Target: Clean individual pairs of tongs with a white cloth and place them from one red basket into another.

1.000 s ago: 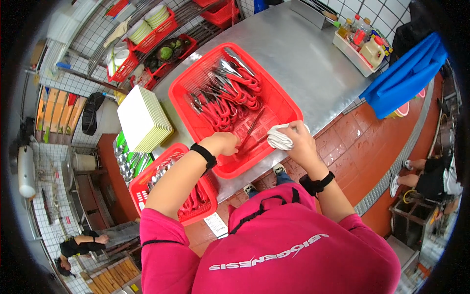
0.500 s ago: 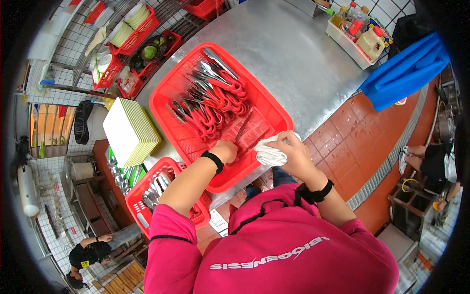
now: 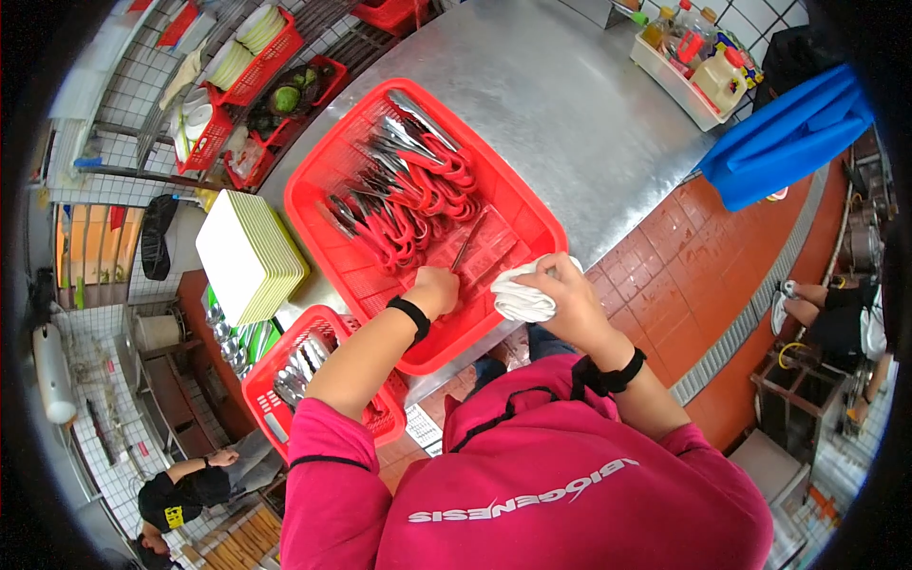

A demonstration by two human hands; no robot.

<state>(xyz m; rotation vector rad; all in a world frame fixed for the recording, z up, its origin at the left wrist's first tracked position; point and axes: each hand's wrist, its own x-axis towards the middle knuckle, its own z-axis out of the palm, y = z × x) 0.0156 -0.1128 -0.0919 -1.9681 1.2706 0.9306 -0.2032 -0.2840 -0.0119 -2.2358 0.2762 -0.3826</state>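
Across the metal table (image 3: 570, 123), a red tub (image 3: 332, 266) holds red-handled utensils (image 3: 413, 190), its walls likely keeping them together. Inside, the left hand (image 3: 435, 288) curls, its grip hidden; the right hand (image 3: 570, 296), partly closed, grasps a bunched white cloth (image 3: 521, 296).

White lettering (image 3: 522, 503) on pink shirt (image 3: 589, 537); sheet (image 3: 424, 430) seems printed, illegibly.

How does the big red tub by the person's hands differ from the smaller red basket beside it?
The red tub is larger than the red basket. The tub holds a heap of red-handled utensils; in the basket, metal utensils show. The tub lies ahead of the person, with the left hand in it, while the basket sits further left, partly hidden by the left forearm. Both are red and hold utensils.
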